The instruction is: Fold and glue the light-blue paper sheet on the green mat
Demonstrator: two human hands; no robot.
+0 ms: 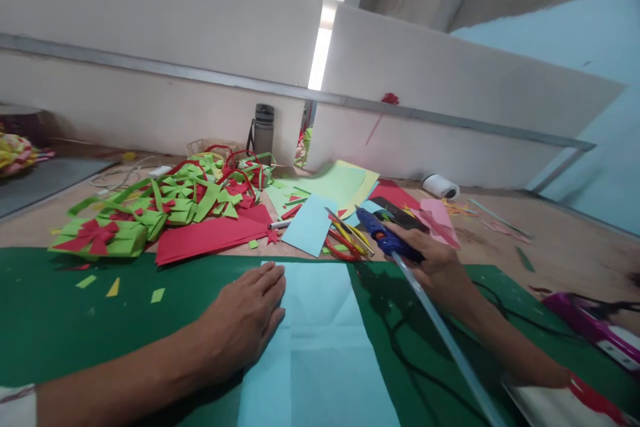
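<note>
A light blue sheet of paper with fold creases lies on the green cutting mat. My left hand rests flat on its left edge, fingers stretched out and holding nothing. In my right hand is a blue hot glue gun, raised over the mat's far edge to the right of the sheet. A long translucent glue stick sticks out of its back end. Behind the gun's nozzle lie red-handled scissors and a smaller light blue paper.
Green and red paper gift bags are heaped at the back left beside folded red paper. A dark bottle stands against the white board. Black cable trails across the mat towards a purple power strip at right.
</note>
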